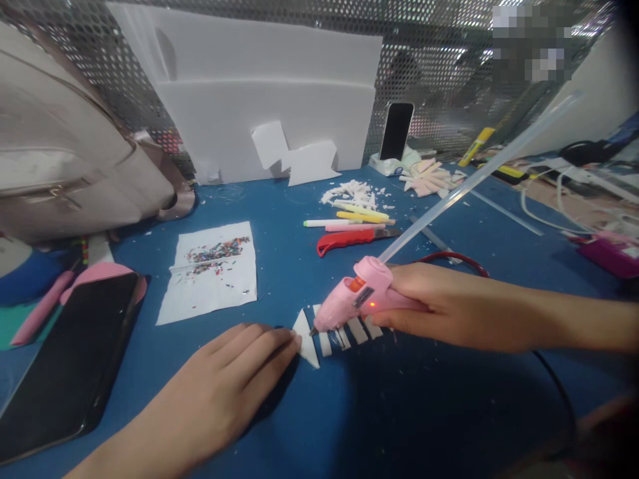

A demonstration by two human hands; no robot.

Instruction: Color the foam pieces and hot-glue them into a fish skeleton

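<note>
- Pink plastic glue gun [339, 306], its small indicator lamp glowing orange, sits in my right hand [439, 303], the fingers wrapped around its handle, as I view the blue tabletop [299, 432] through the head camera.
- Long, translucent glue stick [464, 189] juts from the back of the gun, slanting up toward the upper right.
- Flat, white triangular piece [306, 342] lies on the blue surface at my left hand [239, 376]; the fingers rest close together with their tips on the piece's left corner, and I cannot tell whether the hidden thumb pinches it.
- The gun's dark nozzle points down at the triangle's right side; whether it touches, I cannot tell.
- Short, white flat strips [357, 330] lie in a row to the right of the triangle, partly hidden beneath the gun and right hand.
- Red-handled cutter [349, 239] lies beyond the gun, just beside a cluster of pastel and yellow pens [364, 216], with a heap of white scraps [352, 193] behind them.
- Creased white paper sheet [172, 303], scattered with tiny multicoloured bits [219, 254], lies beyond my left hand, and a large black phone [74, 366] rests at far left.
</note>
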